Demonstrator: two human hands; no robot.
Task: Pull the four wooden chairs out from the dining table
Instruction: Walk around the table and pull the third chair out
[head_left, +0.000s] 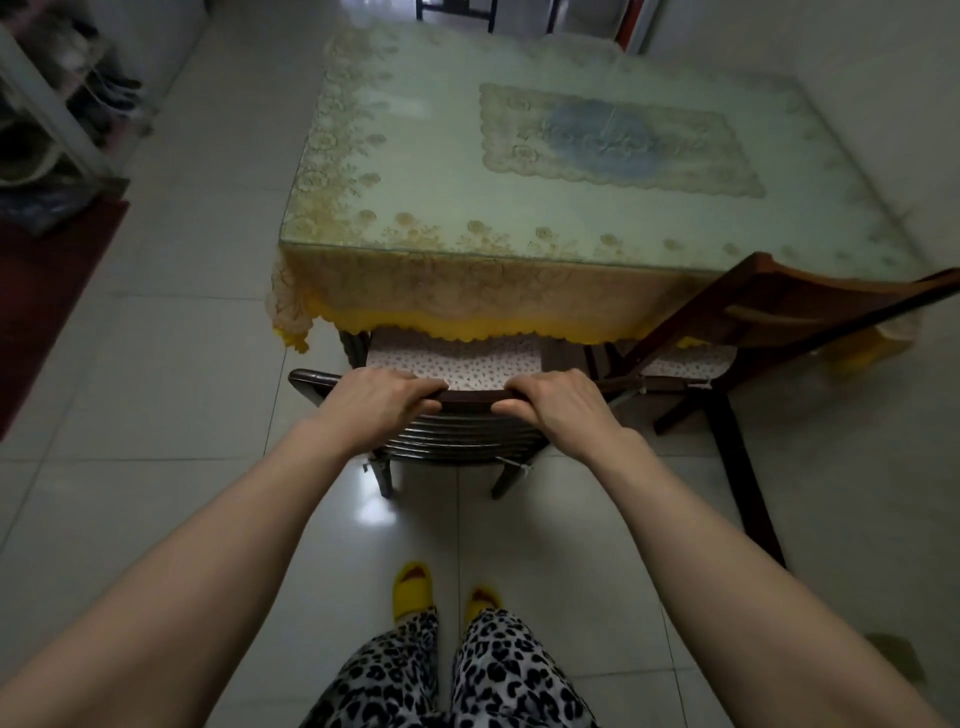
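A dark wooden chair (470, 400) stands at the near side of the dining table (467, 171), its cushioned seat partly under the yellow-fringed cloth. My left hand (382, 402) grips the left part of its top rail and my right hand (558, 405) grips the right part. A second wooden chair (779, 306) stands at the table's near right corner, turned at an angle, its seat partly under the cloth. Another dark chair (457, 10) shows at the far side, mostly cut off by the frame edge.
White glossy floor tiles (208, 364) surround the table. A shoe rack (52, 104) and a red mat (47, 301) lie at the left. My feet in yellow slippers (415, 587) stand just behind the chair. A placemat (613, 137) lies on the table.
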